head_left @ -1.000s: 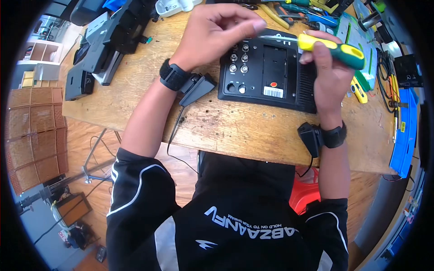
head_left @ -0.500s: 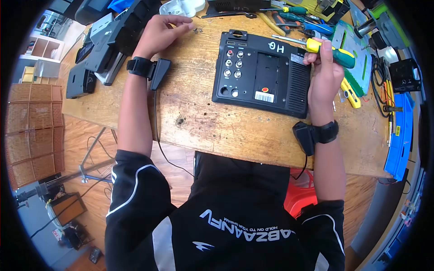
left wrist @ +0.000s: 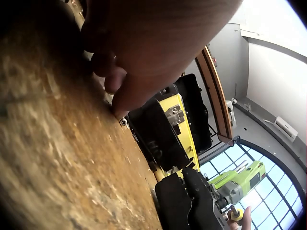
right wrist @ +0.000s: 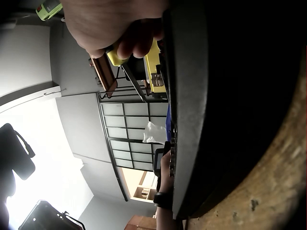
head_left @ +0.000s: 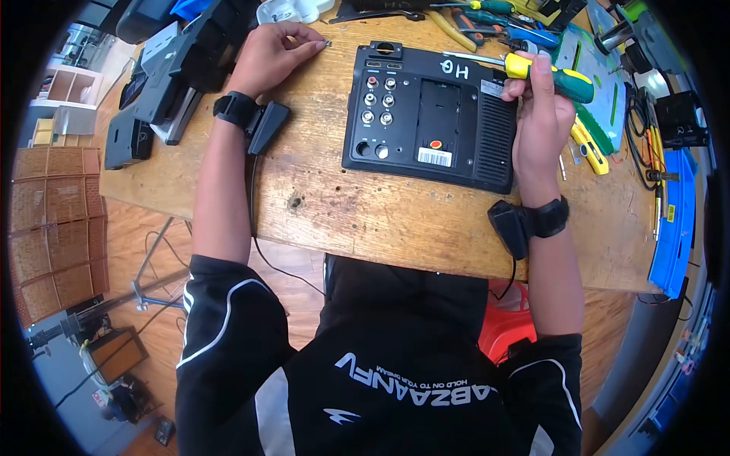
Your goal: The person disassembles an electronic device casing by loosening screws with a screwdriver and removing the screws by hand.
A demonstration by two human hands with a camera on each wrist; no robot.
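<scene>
A black device (head_left: 403,137) marked HQ, with round connectors, lies on the wooden table. My right hand (head_left: 541,137) is at its right edge, fingers curled round the yellow and green handle of a screwdriver (head_left: 566,82) whose shaft points left over the device's top. To the left of the device, my left hand (head_left: 274,61) rests low over the table, thumb and index fingertips beside a small screw (head_left: 327,43). In the left wrist view the screw (left wrist: 123,121) lies against the fingertip on the wood. The right wrist view shows the yellow handle (right wrist: 116,57) under the right hand (right wrist: 112,24).
Black equipment (head_left: 179,68) is stacked at the left, near a white tray (head_left: 293,11) at the back. Pliers and other tools (head_left: 532,36) lie behind the device. A yellow cutter (head_left: 589,146), a green mat (head_left: 604,129) and a blue bin (head_left: 673,228) are at the right.
My left hand has moved left from the screwdriver tip down to the table beside the screw. The right hand has drawn the screwdriver slightly back, and the device appears further left in view.
</scene>
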